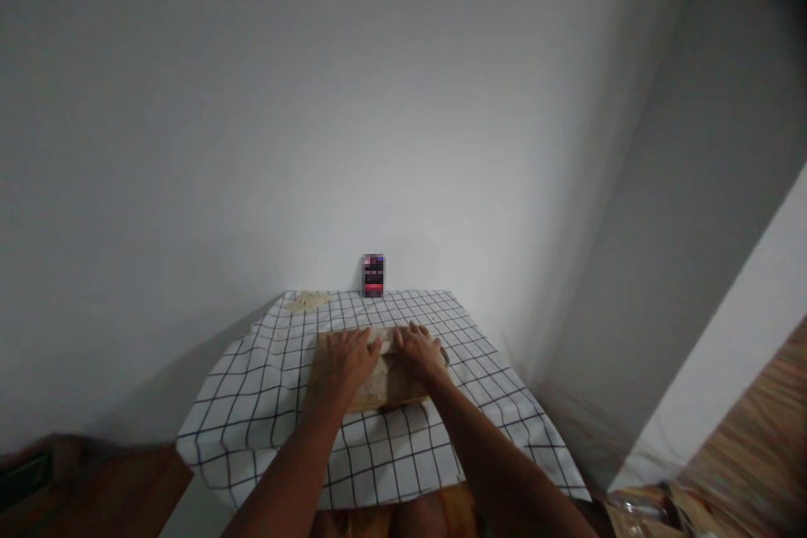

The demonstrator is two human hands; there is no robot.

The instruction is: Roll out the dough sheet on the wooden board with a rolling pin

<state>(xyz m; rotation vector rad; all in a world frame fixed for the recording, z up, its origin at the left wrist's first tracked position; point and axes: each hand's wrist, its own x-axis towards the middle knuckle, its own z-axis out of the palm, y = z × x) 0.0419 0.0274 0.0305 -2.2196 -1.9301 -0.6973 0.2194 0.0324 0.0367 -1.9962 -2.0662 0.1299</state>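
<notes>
A wooden board (378, 391) lies on a small table covered by a white cloth with a black grid (265, 403). Pale flattened dough (386, 343) rests on the board under my hands. My left hand (348, 360) lies flat on it with the fingers stretched forward. My right hand (419, 346) lies beside it, palm down, fingers also stretched out. What is directly under my palms is hidden; it may be a rolling pin, but I cannot tell.
A small dark box (373, 276) stands at the table's far edge against the white wall. A flat pale piece of dough (307, 300) lies at the far left corner. A wooden surface (94, 487) shows at lower left.
</notes>
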